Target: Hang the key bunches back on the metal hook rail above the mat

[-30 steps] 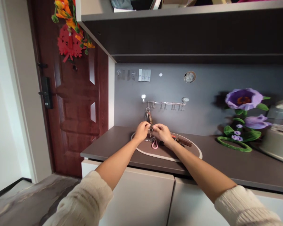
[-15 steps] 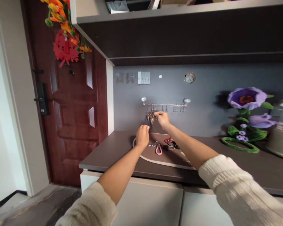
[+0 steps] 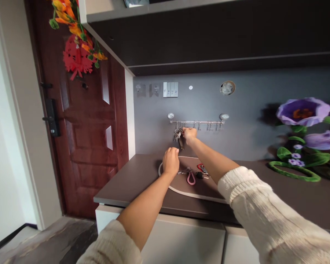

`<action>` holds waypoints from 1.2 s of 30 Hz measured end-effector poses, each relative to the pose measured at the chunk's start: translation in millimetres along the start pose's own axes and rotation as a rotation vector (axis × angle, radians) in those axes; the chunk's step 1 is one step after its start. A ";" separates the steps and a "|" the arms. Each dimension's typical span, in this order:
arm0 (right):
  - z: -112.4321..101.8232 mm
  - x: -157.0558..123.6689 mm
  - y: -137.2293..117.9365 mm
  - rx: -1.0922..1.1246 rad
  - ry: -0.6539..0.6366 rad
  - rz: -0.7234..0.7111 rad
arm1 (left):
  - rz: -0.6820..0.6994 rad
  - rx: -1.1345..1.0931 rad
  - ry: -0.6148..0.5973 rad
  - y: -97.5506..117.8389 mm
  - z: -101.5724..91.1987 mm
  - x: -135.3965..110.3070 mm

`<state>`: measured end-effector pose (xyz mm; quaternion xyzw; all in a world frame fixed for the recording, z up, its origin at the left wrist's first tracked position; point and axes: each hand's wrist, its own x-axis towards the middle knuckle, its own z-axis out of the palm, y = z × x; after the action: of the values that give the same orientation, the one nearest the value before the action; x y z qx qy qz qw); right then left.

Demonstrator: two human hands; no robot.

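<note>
My right hand [image 3: 189, 133] is raised to the metal hook rail [image 3: 197, 121] on the grey wall, pinched on a bunch of keys with a brown strap [image 3: 179, 136] at the rail's left hooks. My left hand [image 3: 171, 160] hovers loosely curled over the left end of an oval brown tray [image 3: 178, 187] on the countertop and holds nothing that I can see. In the tray lie more keys, one set with a pink loop [image 3: 191, 178] and one with a red tag [image 3: 201, 167].
A dark countertop [image 3: 132, 179] tops white cabinets. A red-brown door [image 3: 82, 128] with a black lock stands to the left, red and orange decorations above it. Purple fabric flowers [image 3: 305, 128] stand at right. Light switches [image 3: 170, 89] sit above the rail, under a dark overhead cabinet.
My right hand has lifted the brown-strap keys from above the tray up to the hook rail. My left hand let go and dropped toward the tray's left end.
</note>
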<state>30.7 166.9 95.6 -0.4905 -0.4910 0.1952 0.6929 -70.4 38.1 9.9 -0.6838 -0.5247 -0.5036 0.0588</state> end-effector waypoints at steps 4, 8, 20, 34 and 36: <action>5.6 1.6 3.4 0.005 0.038 0.014 | 0.017 -0.030 0.003 -2.0 1.9 0.5; 6.8 -0.8 6.5 -0.002 0.062 -0.057 | 0.023 -0.047 0.015 -3.4 2.9 0.5; -1.7 -11.8 15.2 -0.131 0.054 -0.009 | 0.021 -0.030 0.013 -4.4 4.0 1.5; -53.6 -55.1 -0.8 -0.271 -0.116 -0.158 | 0.084 -0.034 -0.092 -5.0 -8.1 -5.0; -65.9 -66.9 -1.0 -0.290 -0.176 -0.200 | 0.102 -0.040 -0.115 -4.4 -10.3 -6.3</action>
<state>58.4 84.0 61.3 -0.5151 -0.6190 0.0947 0.5853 -79.9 29.6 8.1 -0.7383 -0.4818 -0.4704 0.0406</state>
